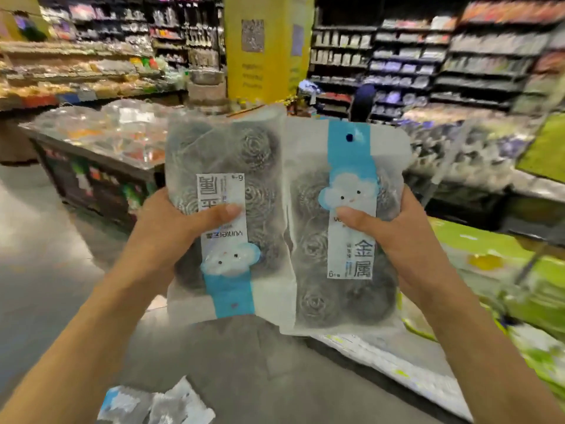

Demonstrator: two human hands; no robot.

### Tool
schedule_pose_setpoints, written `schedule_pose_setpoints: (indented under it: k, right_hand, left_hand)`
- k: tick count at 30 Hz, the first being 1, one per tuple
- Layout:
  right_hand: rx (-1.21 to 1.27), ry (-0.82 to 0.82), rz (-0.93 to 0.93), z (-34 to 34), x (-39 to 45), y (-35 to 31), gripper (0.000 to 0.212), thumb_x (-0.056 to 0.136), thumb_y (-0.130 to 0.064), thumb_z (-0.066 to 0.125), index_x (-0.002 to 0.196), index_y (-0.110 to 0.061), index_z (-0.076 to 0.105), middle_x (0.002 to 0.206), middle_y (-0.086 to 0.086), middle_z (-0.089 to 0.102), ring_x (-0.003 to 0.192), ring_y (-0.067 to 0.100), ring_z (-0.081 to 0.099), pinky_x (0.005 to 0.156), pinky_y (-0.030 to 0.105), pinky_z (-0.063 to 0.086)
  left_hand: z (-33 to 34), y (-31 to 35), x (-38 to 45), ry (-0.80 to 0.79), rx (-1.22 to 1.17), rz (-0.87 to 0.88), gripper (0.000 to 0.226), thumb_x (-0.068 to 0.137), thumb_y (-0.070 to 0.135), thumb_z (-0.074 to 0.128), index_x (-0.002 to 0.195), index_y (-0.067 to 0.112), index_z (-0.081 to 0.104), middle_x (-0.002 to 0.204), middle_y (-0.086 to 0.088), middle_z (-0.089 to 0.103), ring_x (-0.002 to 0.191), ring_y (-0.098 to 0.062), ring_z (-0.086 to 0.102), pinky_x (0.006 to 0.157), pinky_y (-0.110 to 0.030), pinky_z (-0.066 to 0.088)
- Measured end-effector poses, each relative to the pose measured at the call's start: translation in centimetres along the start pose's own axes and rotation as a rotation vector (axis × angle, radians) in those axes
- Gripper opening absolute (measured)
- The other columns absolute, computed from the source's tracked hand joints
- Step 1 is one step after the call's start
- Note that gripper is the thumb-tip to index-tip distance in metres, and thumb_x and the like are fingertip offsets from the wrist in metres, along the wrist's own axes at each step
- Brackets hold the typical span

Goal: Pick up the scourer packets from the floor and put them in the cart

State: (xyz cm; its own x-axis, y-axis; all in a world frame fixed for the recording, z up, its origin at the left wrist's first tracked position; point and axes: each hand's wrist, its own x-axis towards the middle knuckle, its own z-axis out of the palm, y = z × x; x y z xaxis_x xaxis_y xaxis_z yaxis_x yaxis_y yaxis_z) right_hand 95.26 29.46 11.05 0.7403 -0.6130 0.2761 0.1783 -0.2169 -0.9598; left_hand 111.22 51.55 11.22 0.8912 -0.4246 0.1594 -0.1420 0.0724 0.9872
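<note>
Left hand (171, 228): grasps an upside-down clear scourer packet with blue strip (226, 209), thumb on label.
Right hand (397, 234): grasps an upright matching packet (345, 228), touching the first.
Floor (46, 286): more packets (156, 405) lie below.

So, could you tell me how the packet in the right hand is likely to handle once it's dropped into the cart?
The right packet is probably light: thumb and fingers of one right hand hold it up. Its thin film likely flexes and feels slippery.
</note>
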Motion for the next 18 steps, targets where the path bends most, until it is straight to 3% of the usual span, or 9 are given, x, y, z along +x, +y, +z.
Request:
schedule_pose_setpoints:
  k: [3, 7, 9, 15, 18]
  right_hand:
    - [-0.044, 0.197, 0.011, -6.5, -4.5, -0.8, 0.086, 0.059, -0.032, 0.093, 0.136, -0.023, 0.057, 0.121, -0.005, 0.076, 0.110, 0.017, 0.074, 0.100, 0.051, 0.057]
    - [-0.112, 0.410, 0.032, -15.2, -11.4, -2.2, 0.080, 0.064, -0.023, 0.095, 0.135, -0.023, 0.058, 0.120, 0.000, 0.076, 0.107, 0.024, 0.075, 0.097, 0.054, 0.058]
    - [-0.121, 0.510, 0.030, -19.4, -15.0, -2.9, 0.073, 0.069, -0.017, 0.089, 0.135, -0.021, 0.058, 0.119, 0.002, 0.077, 0.106, 0.024, 0.076, 0.095, 0.052, 0.059]
    - [-0.162, 0.747, 0.030, -32.0, -26.7, -4.8, 0.067, 0.075, -0.013, 0.085, 0.135, -0.019, 0.058, 0.116, 0.004, 0.078, 0.101, 0.025, 0.077, 0.088, 0.048, 0.063]
    - [-0.172, 0.885, 0.032, -38.1, -33.2, -6.0, 0.069, 0.072, -0.014, 0.086, 0.135, -0.018, 0.058, 0.116, 0.003, 0.078, 0.102, 0.024, 0.077, 0.088, 0.045, 0.061]
  left_hand:
    - [6.6, -0.2, -1.3, -0.181, -0.065, -0.016, 0.038, 0.053, 0.023, 0.086, 0.090, 0.021, 0.075, 0.083, 0.003, 0.080, 0.073, -0.013, 0.077, 0.056, -0.027, 0.060]
    - [16.1, 0.1, -4.9, -0.372, -0.102, -0.034, 0.042, 0.056, 0.023, 0.089, 0.096, 0.017, 0.077, 0.090, -0.004, 0.081, 0.081, -0.024, 0.079, 0.071, -0.040, 0.064]
    - [20.8, 0.5, -7.2, -0.462, -0.120, -0.037, 0.031, 0.062, 0.017, 0.089, 0.091, 0.017, 0.077, 0.088, -0.005, 0.081, 0.081, -0.027, 0.079, 0.074, -0.042, 0.064]
    - [35.1, 2.2, -16.5, -0.755, -0.148, 0.024, 0.042, 0.056, 0.021, 0.087, 0.095, 0.015, 0.075, 0.084, -0.001, 0.081, 0.073, -0.016, 0.078, 0.061, -0.030, 0.061]
    - [42.8, 3.0, -22.2, -0.901, -0.146, 0.039, 0.040, 0.056, 0.022, 0.088, 0.093, 0.016, 0.076, 0.084, -0.002, 0.081, 0.073, -0.017, 0.077, 0.068, -0.033, 0.062]
